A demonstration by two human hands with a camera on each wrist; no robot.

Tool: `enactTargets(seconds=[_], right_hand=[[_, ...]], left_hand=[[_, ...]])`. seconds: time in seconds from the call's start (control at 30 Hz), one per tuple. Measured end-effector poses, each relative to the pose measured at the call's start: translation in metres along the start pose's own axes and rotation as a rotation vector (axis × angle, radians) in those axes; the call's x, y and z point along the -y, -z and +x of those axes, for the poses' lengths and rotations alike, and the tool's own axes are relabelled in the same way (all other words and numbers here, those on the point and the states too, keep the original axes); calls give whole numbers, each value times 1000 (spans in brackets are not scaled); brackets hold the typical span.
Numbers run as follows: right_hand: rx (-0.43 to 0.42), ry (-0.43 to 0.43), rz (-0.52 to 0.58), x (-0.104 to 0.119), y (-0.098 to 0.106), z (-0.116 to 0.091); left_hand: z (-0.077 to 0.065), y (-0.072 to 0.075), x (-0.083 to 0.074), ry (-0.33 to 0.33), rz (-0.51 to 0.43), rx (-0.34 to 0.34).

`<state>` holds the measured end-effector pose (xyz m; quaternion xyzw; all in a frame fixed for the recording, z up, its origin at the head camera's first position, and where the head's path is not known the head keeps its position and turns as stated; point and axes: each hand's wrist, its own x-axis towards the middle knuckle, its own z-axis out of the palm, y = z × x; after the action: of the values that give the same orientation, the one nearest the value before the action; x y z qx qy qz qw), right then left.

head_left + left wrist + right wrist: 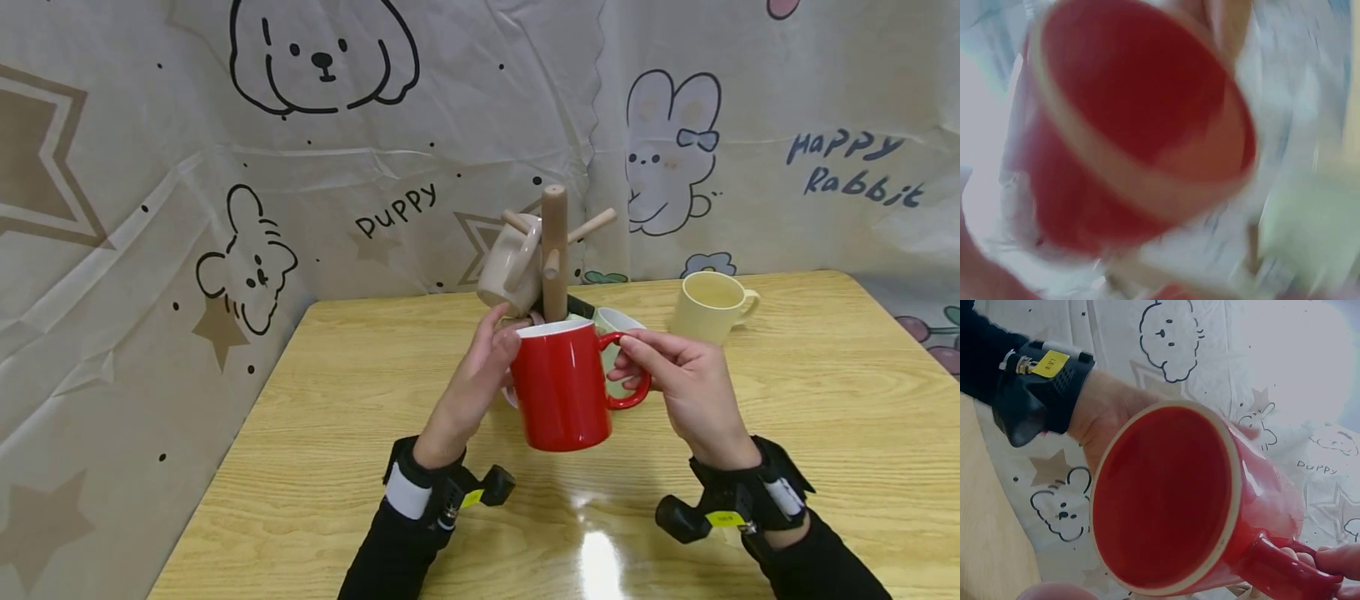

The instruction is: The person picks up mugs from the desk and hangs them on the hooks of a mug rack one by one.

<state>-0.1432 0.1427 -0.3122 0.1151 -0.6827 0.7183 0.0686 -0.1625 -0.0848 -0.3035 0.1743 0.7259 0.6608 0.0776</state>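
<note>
A glossy red mug (562, 387) with a white inside is held up in front of a wooden mug tree (554, 250). My right hand (686, 379) pinches its handle at the right, thumb on top and fingers passing through the loop. My left hand (476, 379) holds the opposite side near the rim, thumb toward me; its other fingers are partly hidden. The red underside with its unglazed ring (1232, 512) fills much of the right wrist view. The mug (1141, 94) is blurred in the left wrist view.
A beige mug (506, 271) hangs tilted on the tree's left peg. Behind the red mug, a pale green mug (617, 318) is partly hidden. A yellow mug (708, 308) stands at the table's back right. The printed cloth (435, 150) hangs behind the wooden table (337, 467).
</note>
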Motion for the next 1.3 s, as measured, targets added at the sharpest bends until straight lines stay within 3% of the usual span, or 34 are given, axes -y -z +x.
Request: enactTargets(seconds=[0.2, 0.37, 0.53, 0.83, 1.3], right_hand=[[-24, -1, 51, 2, -1, 0], [-8, -5, 64, 2, -2, 1], [4, -8, 60, 1, -2, 0], [25, -1, 63, -1, -2, 0], [35, -75, 28, -2, 0, 3]], left_hand=[[2, -7, 5, 75, -333, 95], [5, -10, 8, 86, -471, 187], [7, -14, 10, 64, -477, 180], [8, -17, 7, 139, -465, 145], [4, -23, 6, 208, -475, 88]])
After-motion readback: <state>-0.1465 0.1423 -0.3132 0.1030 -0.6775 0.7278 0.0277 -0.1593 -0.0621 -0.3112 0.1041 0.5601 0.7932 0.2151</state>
